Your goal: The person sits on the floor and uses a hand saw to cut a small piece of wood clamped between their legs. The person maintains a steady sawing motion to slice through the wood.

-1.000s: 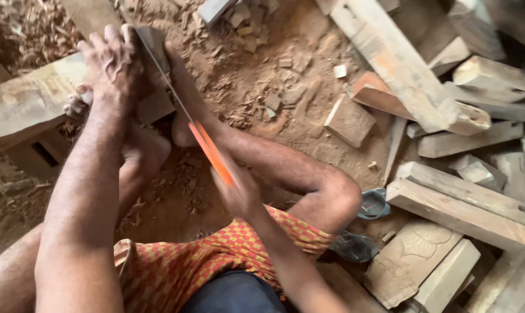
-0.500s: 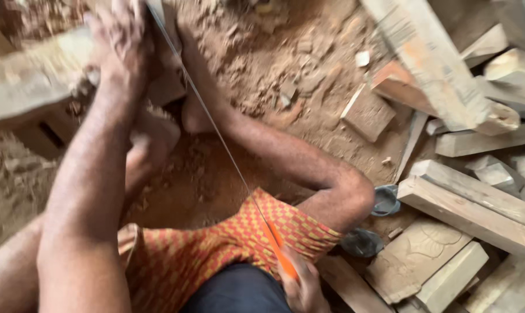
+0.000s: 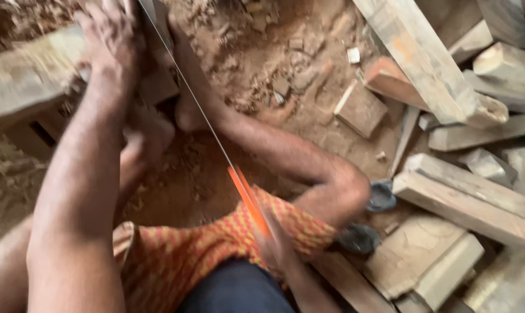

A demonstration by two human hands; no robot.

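— Where is there room around you?

— Between my knees, over the bare sawdust floor (image 3: 309, 75); that patch ahead of my right leg (image 3: 285, 150) is open, with only small wood scraps (image 3: 285, 87) lying on it.

— And to your right?

— Blocked. A long plank (image 3: 425, 64) slants down there, a small block (image 3: 361, 107) lies just beside it, and stacked beams (image 3: 477, 200) crowd the ground near my knee.

— To your left?

— My left hand (image 3: 109, 43) presses on the board (image 3: 25, 87), and the saw (image 3: 216, 145) runs slantwise between my legs, so nothing passes across that line.
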